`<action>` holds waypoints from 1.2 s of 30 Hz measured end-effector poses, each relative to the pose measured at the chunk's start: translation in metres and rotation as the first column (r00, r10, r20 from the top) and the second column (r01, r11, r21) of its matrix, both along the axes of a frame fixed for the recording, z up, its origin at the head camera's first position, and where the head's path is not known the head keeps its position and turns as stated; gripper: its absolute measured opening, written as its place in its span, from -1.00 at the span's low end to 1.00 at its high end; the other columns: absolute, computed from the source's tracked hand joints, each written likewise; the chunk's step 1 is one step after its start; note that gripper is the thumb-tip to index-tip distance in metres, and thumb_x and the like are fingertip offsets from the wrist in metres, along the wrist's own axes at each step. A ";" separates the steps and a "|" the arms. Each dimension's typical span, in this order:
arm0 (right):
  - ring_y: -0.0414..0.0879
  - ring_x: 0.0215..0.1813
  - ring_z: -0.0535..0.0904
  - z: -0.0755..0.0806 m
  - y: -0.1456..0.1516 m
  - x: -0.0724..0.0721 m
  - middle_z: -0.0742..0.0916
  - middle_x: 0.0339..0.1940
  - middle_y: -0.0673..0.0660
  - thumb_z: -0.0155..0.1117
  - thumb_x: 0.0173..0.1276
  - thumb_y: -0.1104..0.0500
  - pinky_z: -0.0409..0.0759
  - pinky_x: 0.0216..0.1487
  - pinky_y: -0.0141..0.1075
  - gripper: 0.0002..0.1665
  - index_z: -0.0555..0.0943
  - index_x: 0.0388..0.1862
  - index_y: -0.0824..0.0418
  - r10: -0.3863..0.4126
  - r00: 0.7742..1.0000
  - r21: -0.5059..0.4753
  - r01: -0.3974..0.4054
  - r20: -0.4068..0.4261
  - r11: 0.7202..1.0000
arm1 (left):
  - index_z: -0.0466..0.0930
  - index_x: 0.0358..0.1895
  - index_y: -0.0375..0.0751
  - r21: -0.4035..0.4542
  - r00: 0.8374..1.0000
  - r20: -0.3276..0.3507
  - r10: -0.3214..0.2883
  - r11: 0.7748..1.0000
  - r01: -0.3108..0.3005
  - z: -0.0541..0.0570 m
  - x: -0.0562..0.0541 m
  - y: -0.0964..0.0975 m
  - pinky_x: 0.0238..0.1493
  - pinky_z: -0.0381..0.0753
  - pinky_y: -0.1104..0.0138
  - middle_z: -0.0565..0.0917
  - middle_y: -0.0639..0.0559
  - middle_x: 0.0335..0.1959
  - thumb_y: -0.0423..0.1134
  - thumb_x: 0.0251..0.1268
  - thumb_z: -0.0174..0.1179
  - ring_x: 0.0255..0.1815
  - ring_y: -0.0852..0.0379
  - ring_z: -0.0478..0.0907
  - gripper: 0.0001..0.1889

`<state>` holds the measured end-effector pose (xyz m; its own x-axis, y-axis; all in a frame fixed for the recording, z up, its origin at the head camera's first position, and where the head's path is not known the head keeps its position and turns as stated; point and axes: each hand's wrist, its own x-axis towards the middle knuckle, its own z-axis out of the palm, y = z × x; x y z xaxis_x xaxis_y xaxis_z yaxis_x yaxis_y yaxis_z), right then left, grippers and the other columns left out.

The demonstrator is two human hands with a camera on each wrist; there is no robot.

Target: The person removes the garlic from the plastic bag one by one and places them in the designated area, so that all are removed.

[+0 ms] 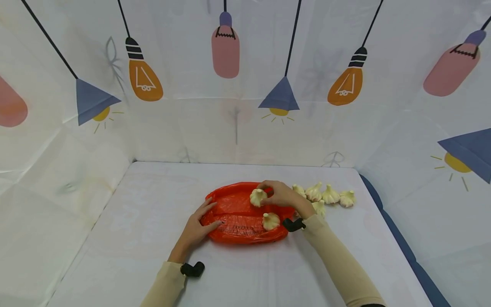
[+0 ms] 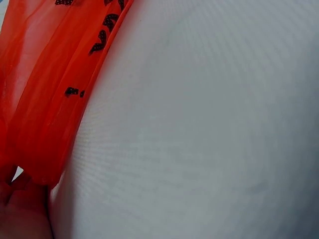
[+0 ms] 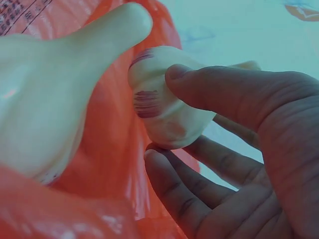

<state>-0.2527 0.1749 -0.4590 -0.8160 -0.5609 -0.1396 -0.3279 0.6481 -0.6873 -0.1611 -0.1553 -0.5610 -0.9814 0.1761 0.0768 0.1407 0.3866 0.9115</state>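
Observation:
A red plastic bag lies on the table with its mouth spread wide. My left hand holds the bag's left edge, fingers along the rim and thumb over the near side. Its skin shows at the lower corner of the left wrist view, beside the red film. Between thumb and fingertips, my right hand pinches a pale garlic bulb with purple streaks, over the bag's far right part. Another garlic bulb sits inside the bag near its right side, and looms large in the right wrist view.
Several garlic bulbs lie on the table to the right of the bag, partly hidden by the right arm. The white table is bordered by hanging sheets printed with lamps.

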 end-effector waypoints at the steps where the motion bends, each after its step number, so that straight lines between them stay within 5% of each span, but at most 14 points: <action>1: 0.03 0.18 0.61 0.001 0.000 0.001 0.69 0.25 0.16 0.51 0.32 0.10 0.63 0.18 -0.06 -0.43 0.59 0.28 0.13 0.001 1.000 -0.008 -0.001 -0.005 1.000 | 0.43 0.50 0.00 0.002 1.000 -0.004 -0.001 1.000 0.001 0.000 0.000 0.000 0.61 0.08 -0.22 0.22 0.10 0.65 0.00 0.24 0.47 0.70 -0.12 0.03 -0.25; 18: 0.17 0.23 0.66 0.021 0.017 0.018 0.66 0.30 0.15 0.49 0.34 0.05 0.72 0.16 -0.02 -0.40 0.56 0.34 0.07 -0.125 0.990 -0.198 0.111 -0.061 0.974 | 0.43 0.50 0.02 -0.008 1.000 -0.004 0.003 1.000 -0.003 -0.002 0.000 0.000 0.60 0.08 -0.23 0.21 0.12 0.66 0.03 0.25 0.46 0.70 -0.12 0.02 -0.25; 28: 0.14 0.22 0.65 0.026 0.040 0.037 0.61 0.38 0.13 0.50 0.34 0.00 0.71 0.14 -0.04 -0.36 0.54 0.37 0.00 -0.274 0.961 -0.326 0.251 -0.027 0.911 | 0.42 0.51 0.03 0.000 1.000 0.002 0.005 1.000 -0.005 -0.002 0.000 0.000 0.59 0.10 -0.25 0.14 0.08 0.68 0.03 0.25 0.46 0.71 -0.15 -0.02 -0.24; 36: 0.17 0.25 0.62 0.025 0.064 0.050 0.60 0.37 0.19 0.44 0.40 0.07 0.70 0.09 -0.26 -0.37 0.51 0.41 0.11 -0.393 0.914 -0.386 0.328 -0.101 0.862 | 0.41 0.52 0.00 0.010 1.000 -0.016 -0.009 1.000 0.009 -0.002 0.000 0.000 0.58 0.08 -0.28 0.12 0.03 0.69 0.00 0.24 0.46 0.71 -0.20 -0.04 -0.23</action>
<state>-0.2028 0.2388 -0.4337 -0.9631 -0.2077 0.1711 -0.2514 0.4677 -0.8474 -0.1609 -0.1549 -0.5628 -0.9783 0.1843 0.0942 0.1587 0.3758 0.9130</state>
